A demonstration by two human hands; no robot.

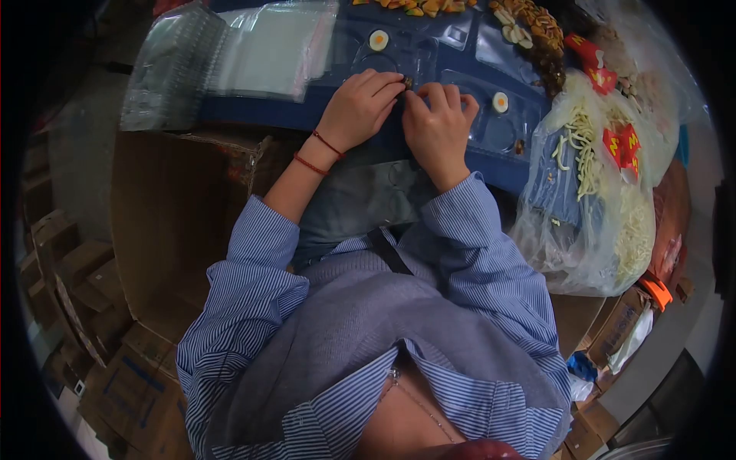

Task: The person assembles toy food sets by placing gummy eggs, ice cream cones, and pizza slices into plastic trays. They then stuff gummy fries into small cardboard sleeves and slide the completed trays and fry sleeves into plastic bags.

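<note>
My left hand, with two red bracelets at the wrist, is closed in a pinch at a small dark brown piece. My right hand meets it there, thumb and fingers bent together against the same piece; the exact grip is partly hidden. Beyond the fingers, a toy-like egg half lies in a clear plastic tray. Another egg half sits in a second clear tray right of my right hand, with a small brown piece at its lower corner.
Stacked clear plastic trays and clear bags lie on the blue table at left. Orange-yellow pieces are heaped at the back. At right, a plastic bag holds pale strips and red boxes. An open carton stands below.
</note>
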